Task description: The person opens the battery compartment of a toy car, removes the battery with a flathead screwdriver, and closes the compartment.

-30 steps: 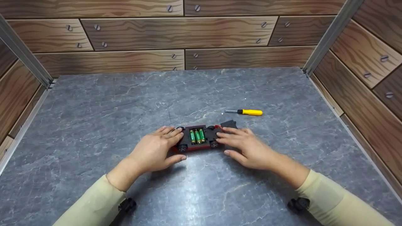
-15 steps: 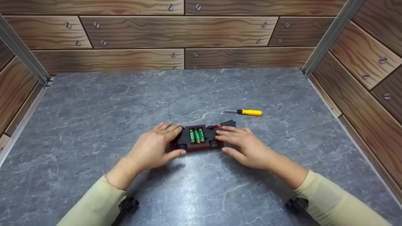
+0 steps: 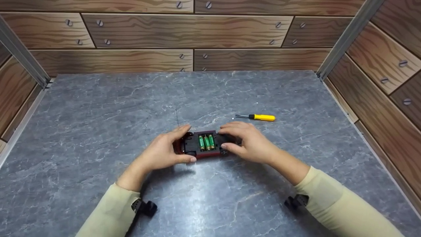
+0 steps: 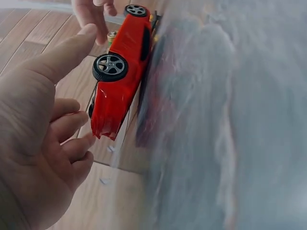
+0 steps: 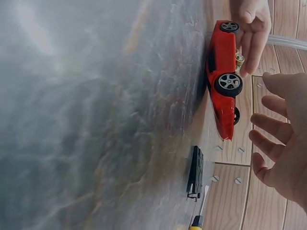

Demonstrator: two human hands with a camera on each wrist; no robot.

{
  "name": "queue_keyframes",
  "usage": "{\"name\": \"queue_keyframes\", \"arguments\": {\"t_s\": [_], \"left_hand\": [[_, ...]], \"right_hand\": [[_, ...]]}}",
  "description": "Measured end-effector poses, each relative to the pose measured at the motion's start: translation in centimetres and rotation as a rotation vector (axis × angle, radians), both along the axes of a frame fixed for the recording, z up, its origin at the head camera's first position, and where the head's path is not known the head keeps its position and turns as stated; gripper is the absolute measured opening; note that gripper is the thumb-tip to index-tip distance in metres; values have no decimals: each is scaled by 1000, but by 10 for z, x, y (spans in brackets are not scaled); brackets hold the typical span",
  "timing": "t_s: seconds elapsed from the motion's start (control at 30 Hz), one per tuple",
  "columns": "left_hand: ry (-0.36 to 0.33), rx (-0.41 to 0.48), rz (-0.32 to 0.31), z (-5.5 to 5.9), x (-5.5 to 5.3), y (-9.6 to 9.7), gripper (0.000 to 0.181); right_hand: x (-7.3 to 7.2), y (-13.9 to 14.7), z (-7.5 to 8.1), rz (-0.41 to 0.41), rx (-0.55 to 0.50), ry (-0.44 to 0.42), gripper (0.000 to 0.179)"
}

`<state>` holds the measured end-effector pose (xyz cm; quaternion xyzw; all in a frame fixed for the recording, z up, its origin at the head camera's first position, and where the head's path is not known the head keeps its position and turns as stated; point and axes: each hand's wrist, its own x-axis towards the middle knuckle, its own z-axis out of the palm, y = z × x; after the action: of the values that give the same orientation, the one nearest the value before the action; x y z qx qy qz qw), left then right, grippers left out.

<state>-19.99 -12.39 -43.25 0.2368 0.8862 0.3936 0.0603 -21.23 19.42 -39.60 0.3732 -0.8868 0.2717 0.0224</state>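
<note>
A red toy car (image 3: pixel 207 154) lies upside down on the grey table, wheels up, its black underside facing me. Several green batteries (image 3: pixel 206 143) sit side by side in the uncovered compartment. Around the car's left end, my left hand (image 3: pixel 161 149) spreads its thumb on the near side and its fingers on the far side. My right hand (image 3: pixel 251 141) hovers over the right end, fingers loosely bent; in the right wrist view it stands apart from the car (image 5: pixel 223 108). A black battery cover (image 5: pixel 195 175) lies beyond the car's right end, hidden by the hand in the head view.
A yellow-handled screwdriver (image 3: pixel 263 117) lies behind and right of the car, with a small bright speck (image 3: pixel 233 118) by its tip. A thin dark wire (image 3: pixel 177 117) rises behind the left hand. Wood-patterned walls (image 3: pixel 184 31) border the table.
Both hands have lifted from lying flat over the car's ends. The left fingers now spread around its left end; the right hand has shifted left and up, covering the battery cover. The car stays put.
</note>
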Motion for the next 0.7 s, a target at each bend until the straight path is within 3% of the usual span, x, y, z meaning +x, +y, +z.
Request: {"name": "queue_keyframes", "arguments": {"t_s": [0.43,0.7], "left_hand": [[-63,160,9,-17,-6,-7,114],[-113,157,24,-24,-8,-6,116]], "right_hand": [[-19,-13,2,28,33,-81,46],[-23,-16,-1,11,74,-124,48]]}}
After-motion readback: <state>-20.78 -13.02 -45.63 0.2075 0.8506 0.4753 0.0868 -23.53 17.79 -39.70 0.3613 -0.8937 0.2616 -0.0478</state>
